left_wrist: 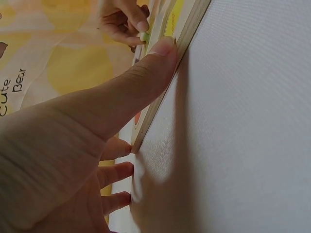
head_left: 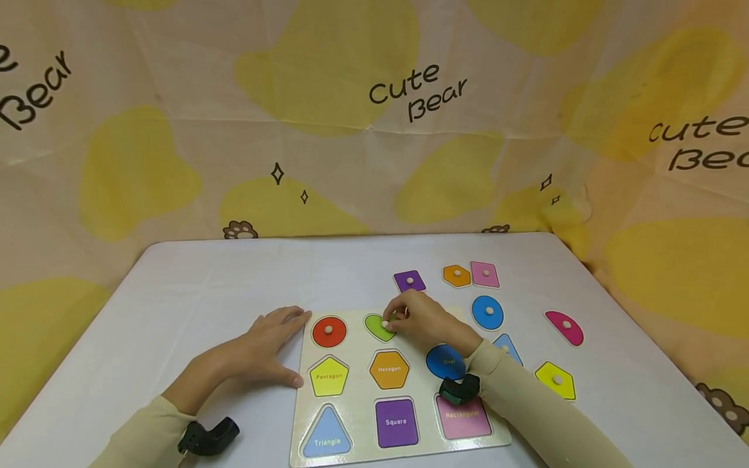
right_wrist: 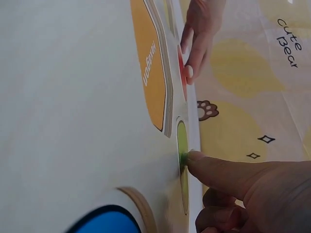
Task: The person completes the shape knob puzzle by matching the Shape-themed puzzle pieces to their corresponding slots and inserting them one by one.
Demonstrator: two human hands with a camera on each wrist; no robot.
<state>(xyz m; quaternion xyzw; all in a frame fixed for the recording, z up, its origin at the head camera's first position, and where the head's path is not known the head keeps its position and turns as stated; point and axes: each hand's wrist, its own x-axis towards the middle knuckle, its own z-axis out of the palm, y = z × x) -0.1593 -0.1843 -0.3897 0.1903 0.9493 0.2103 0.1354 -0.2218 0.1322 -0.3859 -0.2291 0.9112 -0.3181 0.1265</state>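
A pale wooden shape puzzle board (head_left: 357,403) lies on the white table. My right hand (head_left: 418,318) pinches the small knob of a green puzzle piece (head_left: 376,328) at the board's top middle slot; in the right wrist view the green piece (right_wrist: 182,167) lies flat along the board's surface. My left hand (head_left: 257,354) rests along the board's left side, its fingers extended. The left thumb (left_wrist: 141,80) touches the board's edge, and the other fingers reach the upper left corner. A red circle piece (head_left: 329,330) with a knob sits in the top left slot.
Behind and right of the board lie knobbed pieces: purple (head_left: 409,281), orange hexagon (head_left: 456,275), pink (head_left: 485,273), blue circle (head_left: 487,313), magenta half-round (head_left: 565,327), yellow pentagon (head_left: 556,381) and light blue triangle (head_left: 510,346). A patterned cloth (head_left: 363,162) hangs behind the table.
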